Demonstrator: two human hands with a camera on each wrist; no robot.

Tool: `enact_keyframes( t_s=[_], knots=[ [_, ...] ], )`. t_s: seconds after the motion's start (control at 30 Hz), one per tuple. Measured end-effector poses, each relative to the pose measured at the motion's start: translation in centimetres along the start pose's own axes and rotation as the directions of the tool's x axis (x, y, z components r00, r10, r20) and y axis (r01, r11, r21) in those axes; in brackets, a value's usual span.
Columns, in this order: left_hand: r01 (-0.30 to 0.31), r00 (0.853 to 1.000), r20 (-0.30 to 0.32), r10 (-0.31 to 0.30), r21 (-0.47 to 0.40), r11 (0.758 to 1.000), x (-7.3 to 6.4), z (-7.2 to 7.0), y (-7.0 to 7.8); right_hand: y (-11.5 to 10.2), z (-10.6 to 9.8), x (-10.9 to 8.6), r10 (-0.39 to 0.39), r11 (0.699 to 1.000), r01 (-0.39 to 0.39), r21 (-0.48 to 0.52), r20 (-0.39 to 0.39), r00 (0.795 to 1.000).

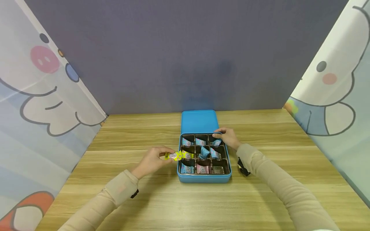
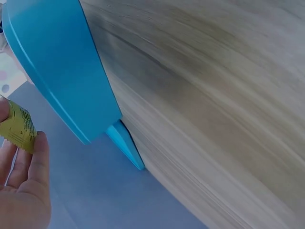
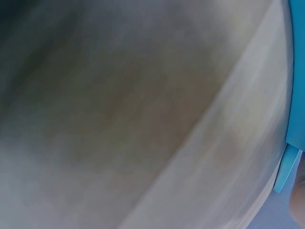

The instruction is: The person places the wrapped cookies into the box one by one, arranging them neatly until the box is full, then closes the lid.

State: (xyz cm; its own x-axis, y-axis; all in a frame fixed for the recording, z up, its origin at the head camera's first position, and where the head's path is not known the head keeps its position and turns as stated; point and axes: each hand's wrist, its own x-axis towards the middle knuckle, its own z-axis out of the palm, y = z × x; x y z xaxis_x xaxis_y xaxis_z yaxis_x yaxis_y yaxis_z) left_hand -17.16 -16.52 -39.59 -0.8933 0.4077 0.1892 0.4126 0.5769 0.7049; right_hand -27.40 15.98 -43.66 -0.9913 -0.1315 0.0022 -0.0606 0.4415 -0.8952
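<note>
My left hand (image 1: pixel 153 159) pinches a yellow wrapped candy (image 1: pixel 174 156) between thumb and fingertips at the left side of a blue box (image 1: pixel 204 178). The left wrist view shows the candy's crimped wrapper against the fingertips. Inside the box, a dark divided tray holds blue candies (image 1: pixel 215 153), a pink candy (image 1: pixel 202 169) and another yellow candy (image 1: pixel 187 155). A ribbed floor shows in the front right compartment (image 1: pixel 218 170). My right hand (image 1: pixel 229 138) rests at the box's back right corner, fingers extended over the rim; its fingertips overlap the back right compartment.
The box's blue lid (image 1: pixel 200 122) lies folded open behind it. Under it is a wood-grain table (image 1: pixel 130 134), with a dark grey partition (image 1: pixel 144 64) along the back edge. Cartoon-printed panels (image 1: pixel 326 96) flank both sides. Dark straps (image 1: pixel 243 166) hang at the wrists.
</note>
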Motion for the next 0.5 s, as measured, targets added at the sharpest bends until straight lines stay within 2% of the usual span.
enact_keyframes(
  t_s=[0.23,0.5],
  knots=[
    [-0.008,1.0,0.003,0.008,0.002,1.0,-0.2,1.1,0.5,0.0,0.4,-0.1,-0.013,1.0,0.013,0.012,0.002,1.0],
    [-0.055,0.998,0.029,0.055,0.0,0.998,0.5,2.2,1.2,0.0,-0.1,0.0,-0.016,1.0,0.016,0.016,0.006,1.0]
  ],
)
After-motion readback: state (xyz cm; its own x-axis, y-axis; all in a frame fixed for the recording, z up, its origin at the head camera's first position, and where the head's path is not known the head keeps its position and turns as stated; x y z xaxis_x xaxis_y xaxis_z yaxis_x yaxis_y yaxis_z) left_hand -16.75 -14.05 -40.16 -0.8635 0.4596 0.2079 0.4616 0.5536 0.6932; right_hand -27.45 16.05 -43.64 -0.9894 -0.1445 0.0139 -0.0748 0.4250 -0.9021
